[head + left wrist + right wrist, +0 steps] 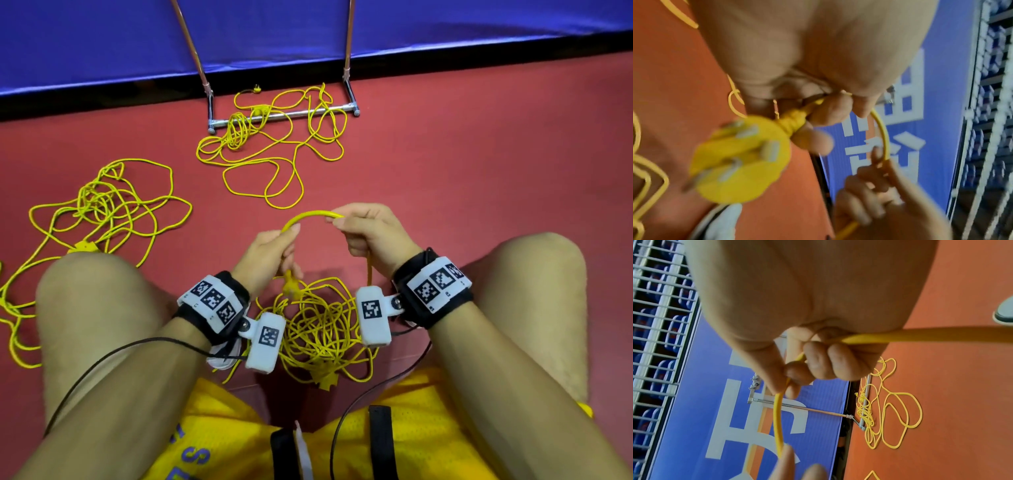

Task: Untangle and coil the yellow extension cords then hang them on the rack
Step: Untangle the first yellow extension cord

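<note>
Nearest the camera: yellow shorts (219, 442) and two bare forearms with marker-covered wrist bands (214, 301) fill the bottom of the head view, the knees spread to either side.
Left hand (270, 250): fingers curled round the cord just behind its plug (740, 159); the plug hangs below the fist, prongs facing the wrist camera.
Right hand (373, 236): thumb and fingers pinch the same cord a little further along, with the rest trailing down out of the back of the fist.
Key relation: the short stretch of cord (313, 217) between the hands arches upward, running left to right across the centre of the head view. The loose length drops from the right hand into the tangle (318, 329) directly below both wrists, so slack has to come up through the right hand. The left hand looks like the anchor for a first loop.
Other cords: one tangle (102, 209) lies at the left edge beside the left knee, and another (274, 150) sprawls at upper centre, draped over the base bar of the rack (284, 116).
Rack: upper centre, well apart from the hands, beyond the far tangle; its two poles rise out of the top of the frame.
Surface: a red floor (462, 154), smooth and flat.
Room: a blue padded barrier (445, 31) with white lettering runs along the top; the wrist views show railings and seat rows behind it.
Progress: judging by the three tangles, coiling has barely begun and nothing hangs properly yet.
</note>
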A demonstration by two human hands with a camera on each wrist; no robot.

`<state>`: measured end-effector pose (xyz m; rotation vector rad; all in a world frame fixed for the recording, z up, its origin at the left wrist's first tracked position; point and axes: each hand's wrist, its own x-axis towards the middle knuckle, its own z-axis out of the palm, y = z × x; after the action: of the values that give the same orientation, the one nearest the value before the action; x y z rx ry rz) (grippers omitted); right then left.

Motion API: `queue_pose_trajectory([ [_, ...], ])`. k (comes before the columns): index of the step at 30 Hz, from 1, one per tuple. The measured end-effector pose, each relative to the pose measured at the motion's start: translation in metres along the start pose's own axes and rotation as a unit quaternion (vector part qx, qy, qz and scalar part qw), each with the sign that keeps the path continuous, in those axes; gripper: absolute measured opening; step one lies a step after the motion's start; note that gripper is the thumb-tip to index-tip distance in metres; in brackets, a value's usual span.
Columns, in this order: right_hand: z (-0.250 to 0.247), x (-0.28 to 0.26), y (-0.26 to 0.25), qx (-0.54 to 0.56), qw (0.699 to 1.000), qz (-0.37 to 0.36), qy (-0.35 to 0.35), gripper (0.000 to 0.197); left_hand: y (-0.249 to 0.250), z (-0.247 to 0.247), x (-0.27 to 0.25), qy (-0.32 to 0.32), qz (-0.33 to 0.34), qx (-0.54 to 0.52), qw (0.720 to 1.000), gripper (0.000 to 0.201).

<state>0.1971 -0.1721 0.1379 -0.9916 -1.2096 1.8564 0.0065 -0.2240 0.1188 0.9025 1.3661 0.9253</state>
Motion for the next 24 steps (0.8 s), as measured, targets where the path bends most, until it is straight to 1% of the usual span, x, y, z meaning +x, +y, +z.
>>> queue_pose_trajectory([
  [1,0.000,0.002,0.001,-0.018,0.999,-0.013,0.035,0.003,0.003,0.002,-0.002,-0.007,-0.025,-0.053,0.998,0.050],
  [3,-0.004,0.006,0.008,-0.101,0.989,-0.031,0.101,0.012,0.012,0.001,-0.005,-0.016,-0.061,-0.161,0.985,0.054],
  [5,-0.010,0.010,0.020,-0.208,0.969,-0.018,0.134,0.025,0.021,-0.008,-0.005,-0.030,-0.074,-0.265,0.961,0.056],
  [6,-0.014,0.012,0.027,-0.277,0.951,0.006,0.134,0.037,0.026,-0.013,-0.004,-0.044,-0.073,-0.313,0.946,0.057],
  [8,-0.019,0.012,0.041,-0.407,0.902,0.092,0.112,0.062,0.033,-0.020,-0.002,-0.062,-0.058,-0.376,0.923,0.059],
  [9,-0.018,0.011,0.046,-0.444,0.882,0.128,0.095,0.069,0.035,-0.021,-0.002,-0.060,-0.050,-0.396,0.915,0.057],
  [11,-0.013,0.010,0.055,-0.479,0.860,0.165,0.064,0.075,0.036,-0.018,-0.005,-0.034,-0.033,-0.426,0.903,0.050],
  [13,-0.009,0.011,0.060,-0.479,0.858,0.177,0.057,0.067,0.037,-0.014,-0.007,-0.006,-0.010,-0.437,0.900,0.042],
  [15,-0.010,0.011,0.061,-0.469,0.862,0.184,0.063,0.057,0.038,-0.015,-0.009,0.012,0.012,-0.430,0.903,0.038],
  [17,-0.016,0.011,0.061,-0.494,0.846,0.193,0.062,0.064,0.042,-0.020,-0.010,0.015,0.031,-0.423,0.905,0.041],
  [18,-0.019,0.010,0.060,-0.506,0.838,0.196,0.064,0.068,0.043,-0.023,-0.010,0.017,0.040,-0.410,0.911,0.043],
  [19,-0.021,0.009,0.059,-0.510,0.836,0.193,0.066,0.068,0.044,-0.025,-0.010,0.026,0.047,-0.391,0.919,0.043],
  [21,-0.019,0.008,0.055,-0.501,0.846,0.174,0.060,0.056,0.044,-0.026,-0.009,0.060,0.059,-0.365,0.927,0.042],
  [22,-0.016,0.007,0.053,-0.493,0.855,0.151,0.049,0.046,0.043,-0.025,-0.008,0.080,0.071,-0.354,0.929,0.052],
  [24,-0.006,0.002,0.049,-0.484,0.871,0.084,0.021,0.028,0.039,-0.023,-0.004,0.125,0.114,-0.305,0.937,0.081],
])
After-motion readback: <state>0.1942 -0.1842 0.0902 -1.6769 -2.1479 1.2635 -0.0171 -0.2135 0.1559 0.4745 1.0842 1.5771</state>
